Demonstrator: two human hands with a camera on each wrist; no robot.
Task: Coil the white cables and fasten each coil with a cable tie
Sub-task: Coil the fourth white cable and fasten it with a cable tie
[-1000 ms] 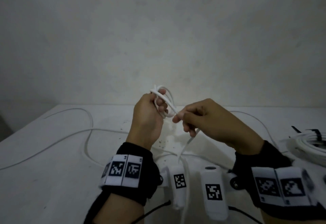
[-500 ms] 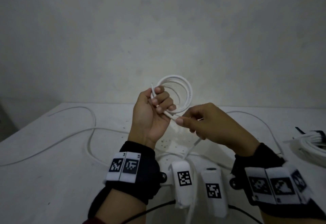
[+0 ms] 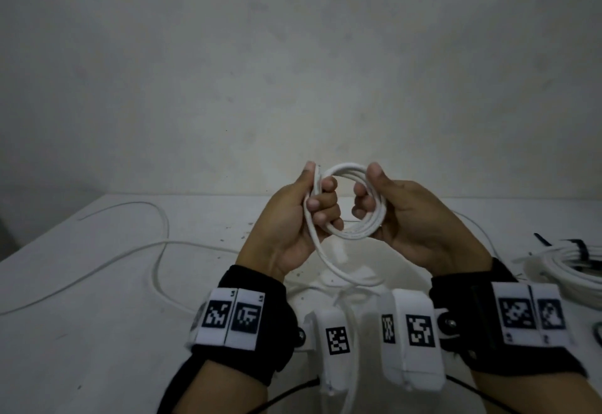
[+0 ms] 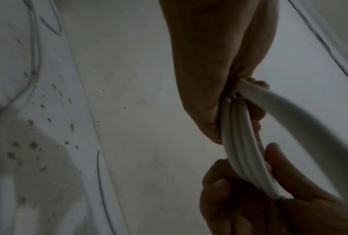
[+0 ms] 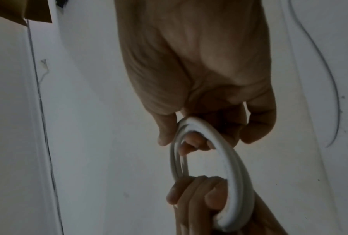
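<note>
A small coil of white cable [image 3: 348, 233] hangs in the air between both hands, above the white table [image 3: 97, 332]. My left hand [image 3: 314, 200] grips the coil's left side, thumb up and fingers curled round the strands. My right hand [image 3: 368, 197] grips the right side the same way. A loose length of the same cable [image 3: 329, 264] drops from the left hand toward the wrist cameras. In the left wrist view the strands of the coil [image 4: 243, 143] run between the two hands. The right wrist view shows the coil [image 5: 231, 171] as a ring held by both hands.
Another white cable [image 3: 156, 244] lies loose across the left half of the table. At the right edge sits a finished white coil [image 3: 573, 267] bound with a black tie [image 3: 581, 249]. A plain wall stands behind the table.
The right hand has left the loose strand and now grips the coil's right side. The coil has turned to face me and sits a little lower between both hands.
</note>
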